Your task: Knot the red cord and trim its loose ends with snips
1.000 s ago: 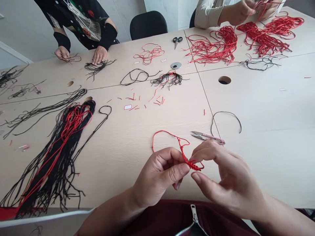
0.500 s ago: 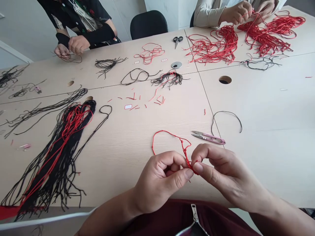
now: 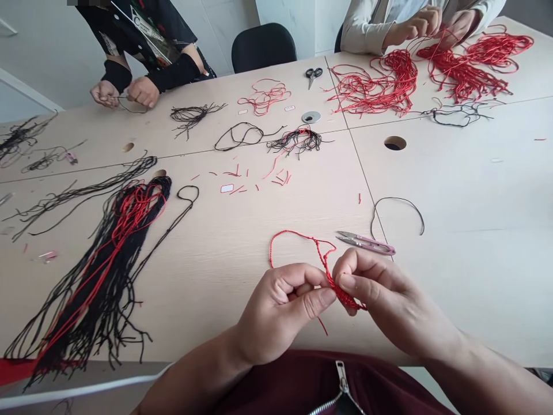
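A red braided cord (image 3: pixel 327 266) runs between my two hands near the table's front edge. My left hand (image 3: pixel 294 314) is closed, pinching it between thumb and fingers. Close against it, my right hand (image 3: pixel 380 294) pinches the same cord, and part of a thicker red section shows beneath those fingers. One length of the cord loops forward on the table, and a thin red end hangs below my left hand. Pink-handled thread snips (image 3: pixel 367 242) lie just beyond my right hand, beside a curved black cord (image 3: pixel 400 200).
A large bundle of black and red cords (image 3: pixel 103 271) lies at left. Red scraps (image 3: pixel 235 173) are scattered mid-table. Black-handled scissors (image 3: pixel 311 76) lie farther back near red cord piles (image 3: pixel 397 86). Two people work across the table, their hands (image 3: pixel 142 92) on cords.
My right hand has shifted slightly, uncovering more of the thick red cord section. The thin red end below my left hand now shows longer. The co-workers' hands have moved a little.
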Demonstrator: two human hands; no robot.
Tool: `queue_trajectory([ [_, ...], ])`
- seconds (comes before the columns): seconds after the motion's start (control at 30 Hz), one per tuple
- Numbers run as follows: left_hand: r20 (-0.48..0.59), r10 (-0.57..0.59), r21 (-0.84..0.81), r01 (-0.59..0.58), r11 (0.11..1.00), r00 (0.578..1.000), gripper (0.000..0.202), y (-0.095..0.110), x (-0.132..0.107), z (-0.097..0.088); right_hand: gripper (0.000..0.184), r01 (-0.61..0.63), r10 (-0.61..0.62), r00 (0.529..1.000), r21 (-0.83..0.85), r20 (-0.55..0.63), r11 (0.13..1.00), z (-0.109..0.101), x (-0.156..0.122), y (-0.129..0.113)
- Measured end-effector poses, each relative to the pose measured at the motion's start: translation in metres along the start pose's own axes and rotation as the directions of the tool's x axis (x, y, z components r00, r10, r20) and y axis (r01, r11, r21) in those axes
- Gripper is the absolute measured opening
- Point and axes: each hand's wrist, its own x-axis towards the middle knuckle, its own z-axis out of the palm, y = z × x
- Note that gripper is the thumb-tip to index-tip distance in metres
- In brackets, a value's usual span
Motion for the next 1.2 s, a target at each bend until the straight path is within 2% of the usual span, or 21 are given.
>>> queue_trajectory([
  [0.17, -0.052, 0.039, -0.015, -0.04, 0.999, 0.998, 0.031, 0.0, 0.0, -0.002, 0.03, -0.054, 0.054, 0.997, 0.003, 0.047, 0.999, -0.004, 0.0, -0.003],
  [0.3, -0.088, 0.076, -0.008, -0.077, 0.997, 0.993, 0.028, 0.0, 0.0, -0.004, 0.031, -0.081, 0.086, 0.995, -0.102, 0.045, 0.991, -0.005, -0.002, -0.006],
  [0.43, -0.121, 0.074, -0.04, -0.08, 0.996, 0.99, 0.03, 0.0, 0.002, -0.005, 0.029, -0.006, 0.004, 1.0, -0.223, -0.009, 0.975, -0.002, -0.005, -0.007],
  [0.53, -0.135, 0.085, -0.053, -0.092, 0.994, 0.987, 0.029, -0.002, 0.004, -0.005, 0.017, 0.04, -0.052, 0.998, -0.317, -0.03, 0.948, -0.001, -0.007, -0.008],
  [0.6, -0.141, 0.113, -0.052, -0.121, 0.991, 0.984, 0.027, -0.002, 0.004, -0.005, 0.01, 0.059, -0.078, 0.996, -0.359, -0.04, 0.932, 0.0, -0.009, -0.009],
  [0.67, -0.158, 0.19, -0.016, -0.195, 0.981, 0.969, 0.016, -0.004, 0.003, -0.005, 0.008, 0.088, -0.12, 0.991, -0.401, -0.055, 0.912, 0.001, -0.009, -0.009],
  [0.7, -0.183, 0.246, 0.03, -0.244, 0.969, 0.952, 0.01, -0.004, 0.002, -0.005, 0.009, 0.105, -0.147, 0.987, -0.423, -0.068, 0.9, 0.001, -0.009, -0.009],
  [0.73, -0.219, 0.321, 0.106, -0.304, 0.947, 0.922, 0.014, -0.004, 0.001, -0.004, 0.009, 0.124, -0.176, 0.981, -0.444, -0.078, 0.888, 0.002, -0.009, -0.009],
  [0.8, -0.265, 0.509, 0.324, -0.422, 0.847, 0.819, 0.027, -0.005, -0.002, -0.004, 0.01, 0.159, -0.23, 0.969, -0.479, -0.094, 0.863, 0.003, -0.008, -0.008],
  [0.83, -0.249, 0.587, 0.427, -0.456, 0.781, 0.771, 0.028, -0.004, -0.004, -0.003, 0.01, 0.173, -0.253, 0.962, -0.492, -0.099, 0.853, 0.003, -0.008, -0.008],
  [0.87, -0.21, 0.633, 0.499, -0.475, 0.725, 0.745, 0.024, -0.003, -0.005, -0.003, 0.01, 0.185, -0.269, 0.958, -0.502, -0.1, 0.845, 0.004, -0.008, -0.007],
  [0.9, -0.162, 0.646, 0.532, -0.485, 0.694, 0.746, 0.019, -0.002, -0.005, -0.003, 0.01, 0.194, -0.28, 0.955, -0.508, -0.097, 0.839, 0.004, -0.008, -0.007],
  [0.93, -0.122, 0.621, 0.526, -0.48, 0.702, 0.775, 0.015, -0.001, -0.005, -0.002, 0.01, 0.203, -0.289, 0.953, -0.512, -0.094, 0.835, 0.004, -0.008, -0.006],
  [1.0, -0.096, 0.493, 0.431, -0.41, 0.804, 0.865, 0.009, 0.0, -0.002, -0.001, 0.01, 0.219, -0.301, 0.951, -0.517, -0.078, 0.827, 0.005, -0.007, -0.006],
  [1.07, -0.109, 0.346, 0.28, -0.305, 0.91, 0.932, 0.008, 0.0, 0.001, -0.001, 0.011, 0.23, -0.31, 0.949, -0.543, -0.058, 0.807, 0.005, -0.006, -0.005],
  [1.13, -0.113, 0.242, 0.112, -0.23, 0.967, 0.964, 0.009, -0.002, 0.005, 0.0, 0.014, 0.228, -0.308, 0.951, -0.598, -0.032, 0.768, 0.005, -0.005, -0.004],
  [1.2, -0.11, 0.199, -0.036, -0.204, 0.978, 0.974, 0.01, -0.004, 0.008, 0.001, 0.015, 0.236, -0.318, 0.948, -0.681, 0.005, 0.693, 0.006, -0.004, -0.003],
])
